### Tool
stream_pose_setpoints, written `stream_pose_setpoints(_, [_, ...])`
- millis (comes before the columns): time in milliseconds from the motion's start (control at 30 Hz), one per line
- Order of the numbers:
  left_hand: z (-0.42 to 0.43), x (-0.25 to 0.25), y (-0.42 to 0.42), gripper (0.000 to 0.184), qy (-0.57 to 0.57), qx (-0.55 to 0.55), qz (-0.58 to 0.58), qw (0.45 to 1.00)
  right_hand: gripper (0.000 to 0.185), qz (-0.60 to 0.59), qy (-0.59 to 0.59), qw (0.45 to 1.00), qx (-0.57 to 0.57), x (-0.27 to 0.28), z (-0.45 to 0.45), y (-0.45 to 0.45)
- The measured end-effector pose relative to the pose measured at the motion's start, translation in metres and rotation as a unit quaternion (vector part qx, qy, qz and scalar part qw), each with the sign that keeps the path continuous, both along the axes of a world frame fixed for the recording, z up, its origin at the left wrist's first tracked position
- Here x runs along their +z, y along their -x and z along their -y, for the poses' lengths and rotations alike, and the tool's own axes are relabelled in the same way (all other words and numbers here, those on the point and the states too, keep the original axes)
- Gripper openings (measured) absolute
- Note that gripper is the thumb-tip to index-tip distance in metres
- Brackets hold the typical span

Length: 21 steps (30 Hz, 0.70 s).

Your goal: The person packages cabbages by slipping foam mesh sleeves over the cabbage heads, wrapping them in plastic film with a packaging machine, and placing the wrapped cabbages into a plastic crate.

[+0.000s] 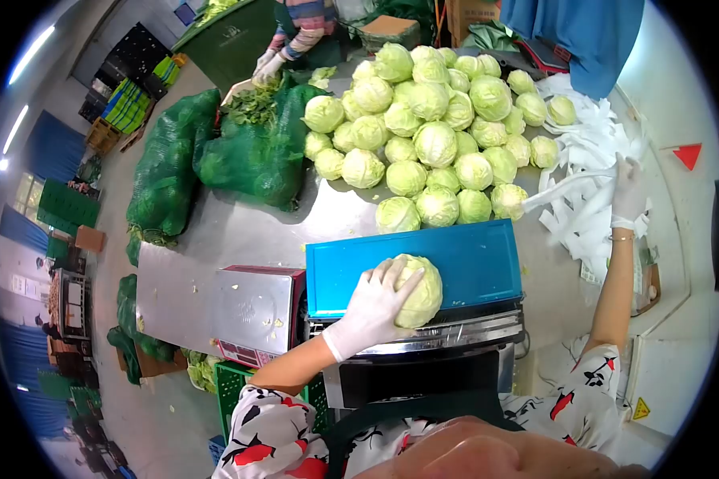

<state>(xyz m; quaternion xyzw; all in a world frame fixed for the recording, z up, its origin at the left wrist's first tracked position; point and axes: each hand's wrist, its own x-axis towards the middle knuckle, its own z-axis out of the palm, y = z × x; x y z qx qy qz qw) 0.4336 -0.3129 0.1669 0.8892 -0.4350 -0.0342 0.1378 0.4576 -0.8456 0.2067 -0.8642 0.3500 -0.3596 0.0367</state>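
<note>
My left hand [379, 303], in a white glove, is closed around a pale green cabbage [420, 294]. The cabbage rests at the front edge of a blue panel [475, 263], which lies over a metal-fronted machine [455, 334]. Far to the right, my gloved right hand [629, 191] reaches into a heap of white strips [585, 215]. Its fingers look closed on a strip, though the fingertips are partly lost among the white material. A large pile of cabbages [435, 144] sits just behind the blue panel.
Left of the panel stands a red-sided scale [254, 307] with leaf scraps on its plate. Green mesh sacks [172, 164] fill the table's left back. Across the table, another person's gloved hands [268, 65] hold leafy greens. Blue cloth [571, 40] hangs at the back right.
</note>
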Motion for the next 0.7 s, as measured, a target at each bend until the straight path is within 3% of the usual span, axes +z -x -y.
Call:
stream_pose_setpoints(100, [-0.002, 0.007, 0.004, 0.095, 0.054, 0.008, -0.029, 0.998, 0.045, -0.239, -0.099, 0.957, -0.133, 0.009, 0.007, -0.004])
stream_pose_setpoints(200, [-0.001, -0.005, 0.006, 0.089, 0.091, 0.042, -0.037, 0.994, 0.045, -0.291, -0.021, 0.957, -0.007, -0.017, 0.092, 0.010])
stream_pose_setpoints(233, [-0.003, -0.007, 0.010, 0.088, 0.107, 0.050, -0.038, 0.992, 0.044, -0.187, -0.119, 0.973, 0.060, -0.005, 0.081, 0.020])
stream_pose_setpoints(267, [-0.004, 0.004, 0.015, 0.074, 0.146, 0.059, -0.041, 0.987, 0.043, -0.079, -0.213, 0.966, 0.126, 0.015, 0.063, 0.038])
stream_pose_setpoints(300, [-0.006, 0.007, 0.016, 0.070, 0.205, 0.062, -0.042, 0.976, 0.042, 0.032, -0.300, 0.933, 0.195, 0.029, 0.047, 0.051])
stream_pose_setpoints(333, [-0.008, 0.008, 0.017, 0.066, 0.263, 0.067, -0.040, 0.962, 0.042, 0.084, -0.235, 0.919, 0.305, 0.026, 0.039, 0.062])
stream_pose_setpoints(367, [-0.010, 0.009, 0.020, 0.063, 0.320, 0.075, -0.039, 0.944, 0.044, 0.185, -0.379, 0.798, 0.431, 0.017, 0.030, 0.068])
stream_pose_setpoints(400, [-0.007, 0.017, 0.026, 0.051, 0.373, 0.110, -0.068, 0.919, 0.048, 0.267, -0.516, 0.628, 0.518, 0.005, 0.024, 0.075])
stream_pose_setpoints(467, [0.010, 0.015, 0.038, 0.054, 0.474, 0.104, -0.250, 0.838, 0.047, 0.415, -0.729, 0.410, 0.357, 0.032, -0.110, 0.097])
stream_pose_setpoints(500, [0.021, 0.015, 0.040, 0.056, 0.518, 0.092, -0.335, 0.782, 0.043, 0.352, -0.750, 0.403, 0.391, 0.019, -0.150, 0.101])
stream_pose_setpoints(567, [0.046, 0.024, 0.063, 0.068, 0.516, 0.054, -0.356, 0.777, 0.037, 0.154, -0.720, 0.460, 0.496, -0.010, -0.235, 0.107])
stream_pose_setpoints(600, [0.053, 0.020, 0.070, 0.080, 0.496, 0.020, -0.319, 0.808, 0.035, 0.085, -0.659, 0.510, 0.547, -0.020, -0.273, 0.107])
stream_pose_setpoints(633, [0.059, 0.019, 0.080, 0.081, 0.514, 0.012, -0.331, 0.792, 0.034, 0.048, -0.508, 0.727, 0.460, -0.007, -0.318, 0.114])
stream_pose_setpoints(700, [0.067, -0.006, 0.088, 0.075, 0.601, -0.016, -0.465, 0.650, 0.032, 0.125, -0.193, 0.811, 0.538, -0.019, -0.346, 0.124])
